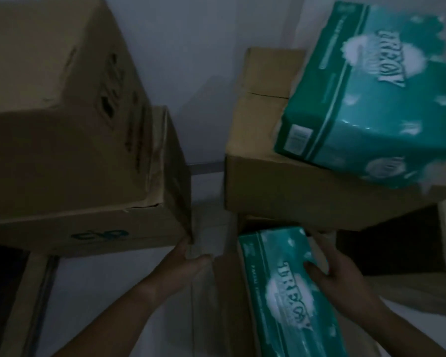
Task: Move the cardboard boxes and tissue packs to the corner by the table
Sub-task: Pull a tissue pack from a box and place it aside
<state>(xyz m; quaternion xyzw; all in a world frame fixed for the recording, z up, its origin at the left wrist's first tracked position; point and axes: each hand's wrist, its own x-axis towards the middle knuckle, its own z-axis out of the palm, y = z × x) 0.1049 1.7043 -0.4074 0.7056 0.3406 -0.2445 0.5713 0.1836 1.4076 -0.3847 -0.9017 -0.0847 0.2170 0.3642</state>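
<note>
Pretty dark here. The right hand (337, 274) grips the lower tissue pack (276, 292), thumb on top, fingers round its right edge. The left hand (183, 258) is touching the bottom corner of the left cardboard box (88, 202), but I can't tell if it's gripping. The second tissue pack (371, 99) sits tilted on the right cardboard box (268, 189).

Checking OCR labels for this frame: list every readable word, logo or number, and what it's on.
"TRE..Y", brand, middle letters blurred: upper tissue pack, printed upside down to the camera.
The same brand, equally blurred: lower tissue pack.
Blue logo, perhaps "cp", unsure: lower-left cardboard box.
Unreadable: black print on the top-left cardboard box; the barcode label and small print on the packs.
</note>
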